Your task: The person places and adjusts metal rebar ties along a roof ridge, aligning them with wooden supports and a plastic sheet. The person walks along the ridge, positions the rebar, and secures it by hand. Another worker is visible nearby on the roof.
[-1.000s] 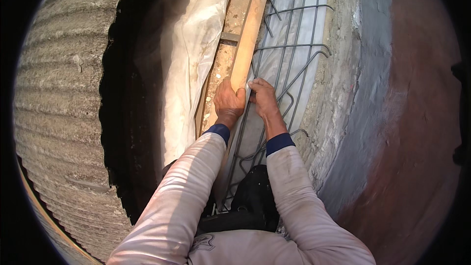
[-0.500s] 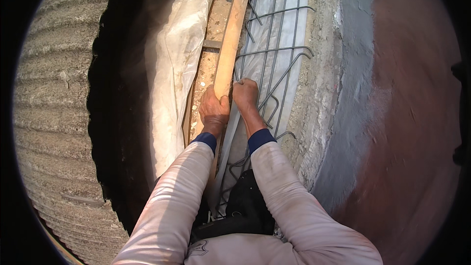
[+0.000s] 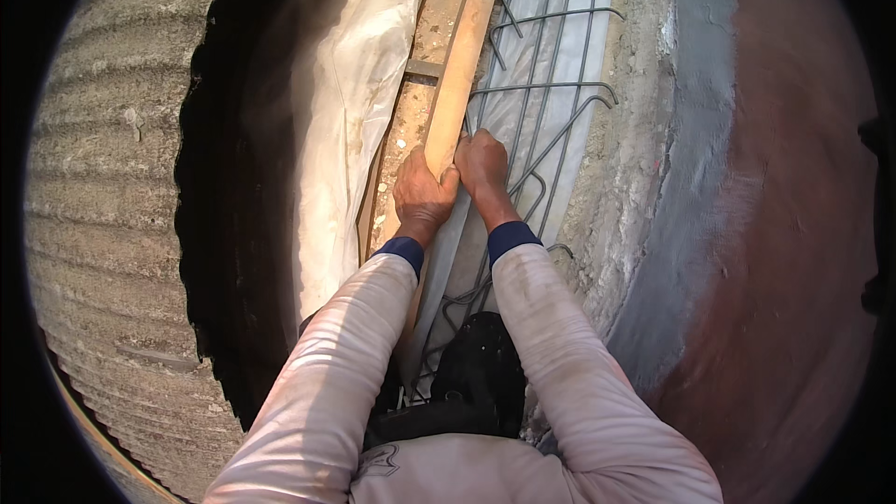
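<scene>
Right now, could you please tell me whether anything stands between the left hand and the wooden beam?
Nothing visible does: the left hand is directly on the wooden beam. The right hand is at the beam's right edge; the steel bars lie right of it.

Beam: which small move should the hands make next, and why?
Perhaps the right hand should press the plastic against the beam, with the left hand steadying it: the left grips the beam, the right is at its right edge, and plastic runs beside it.
</scene>
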